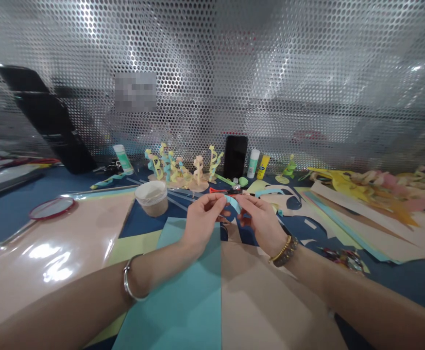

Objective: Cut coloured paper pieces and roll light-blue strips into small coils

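Blue tabletop (4, 209) beneath inward-angled left hand (204, 219) and right hand (264, 222), each grip pinched tight on a blue strip (233, 203).

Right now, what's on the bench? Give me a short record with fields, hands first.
Left hand: pinching a blue paper strip
Right hand: fingers on the same strip
Near sheets: teal sheet left, peach sheet right
Left of hands: white tub
Behind hands: black phone, upright
Backdrop: perforated metal panel
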Demonstrator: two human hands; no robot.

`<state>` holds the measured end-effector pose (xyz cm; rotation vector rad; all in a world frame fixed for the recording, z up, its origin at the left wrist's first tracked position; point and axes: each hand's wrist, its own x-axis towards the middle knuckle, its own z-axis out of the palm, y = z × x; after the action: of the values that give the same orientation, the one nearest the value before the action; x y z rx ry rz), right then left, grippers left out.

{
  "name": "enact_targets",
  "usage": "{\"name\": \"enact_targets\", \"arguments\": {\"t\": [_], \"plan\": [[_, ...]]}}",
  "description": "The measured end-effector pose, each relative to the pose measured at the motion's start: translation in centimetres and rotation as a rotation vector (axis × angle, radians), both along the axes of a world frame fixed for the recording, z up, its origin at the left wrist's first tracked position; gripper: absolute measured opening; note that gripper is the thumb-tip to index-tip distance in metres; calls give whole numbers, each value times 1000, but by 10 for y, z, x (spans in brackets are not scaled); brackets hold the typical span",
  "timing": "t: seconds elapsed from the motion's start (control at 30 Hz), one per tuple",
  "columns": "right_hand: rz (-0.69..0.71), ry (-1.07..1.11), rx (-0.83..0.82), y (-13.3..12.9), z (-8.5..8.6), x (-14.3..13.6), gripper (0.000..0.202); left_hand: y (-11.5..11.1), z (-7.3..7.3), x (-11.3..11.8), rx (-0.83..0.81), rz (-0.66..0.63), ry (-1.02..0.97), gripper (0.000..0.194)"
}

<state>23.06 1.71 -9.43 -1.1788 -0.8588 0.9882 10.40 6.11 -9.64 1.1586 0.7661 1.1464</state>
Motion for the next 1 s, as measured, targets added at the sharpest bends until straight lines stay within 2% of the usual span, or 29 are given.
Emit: {"name": "enact_targets", "arguments": {"t": [0.33, 0.63, 1.0], "plan": [[-18, 180, -99, 2, -1, 2, 20, -2, 2, -1, 0, 12, 13, 25], [44, 68, -45, 2, -4, 0, 33, -2, 3, -1, 15, 15, 52, 20], [42, -43, -1, 2, -6, 2, 33, -2, 2, -1, 50, 16, 85, 19]]}}
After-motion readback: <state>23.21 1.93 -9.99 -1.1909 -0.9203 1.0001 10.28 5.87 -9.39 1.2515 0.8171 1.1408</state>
